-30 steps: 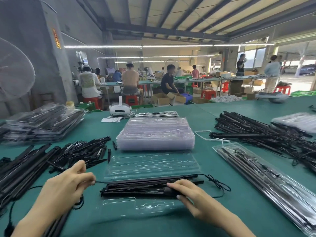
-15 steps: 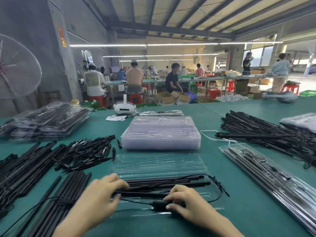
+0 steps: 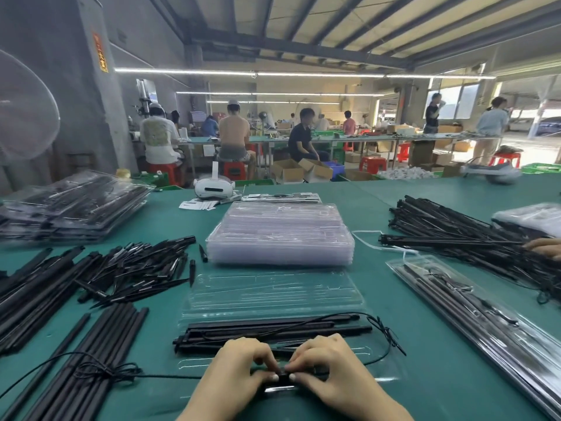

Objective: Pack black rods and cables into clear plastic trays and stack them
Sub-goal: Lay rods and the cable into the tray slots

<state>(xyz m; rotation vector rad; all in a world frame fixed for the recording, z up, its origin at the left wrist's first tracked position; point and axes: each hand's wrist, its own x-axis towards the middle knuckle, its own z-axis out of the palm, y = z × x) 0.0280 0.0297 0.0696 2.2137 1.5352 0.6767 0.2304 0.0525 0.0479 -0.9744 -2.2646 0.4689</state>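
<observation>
Black thin rods point(image 3: 273, 331) are laid in a clear plastic tray point(image 3: 376, 364) on the green table point(image 3: 425, 344). A small black cable part point(image 3: 283, 378) is pinched by curled fingertips of the left hand point(image 3: 239, 375) and right hand point(image 3: 331, 372), both palms down and close together.

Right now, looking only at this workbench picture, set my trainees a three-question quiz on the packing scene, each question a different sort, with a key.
1. True or false: both hands pinch one small black part at the near edge of the open clear tray.
2. Multiple choice: the stack of empty clear trays lies (A) beyond the open tray, (B) left of the loose rods, (C) under the hands.
3. Fill in: the white headset sits at the table's ___ edge.

Key: 1 true: left hand, right hand. 2 A. 3 far.
</observation>
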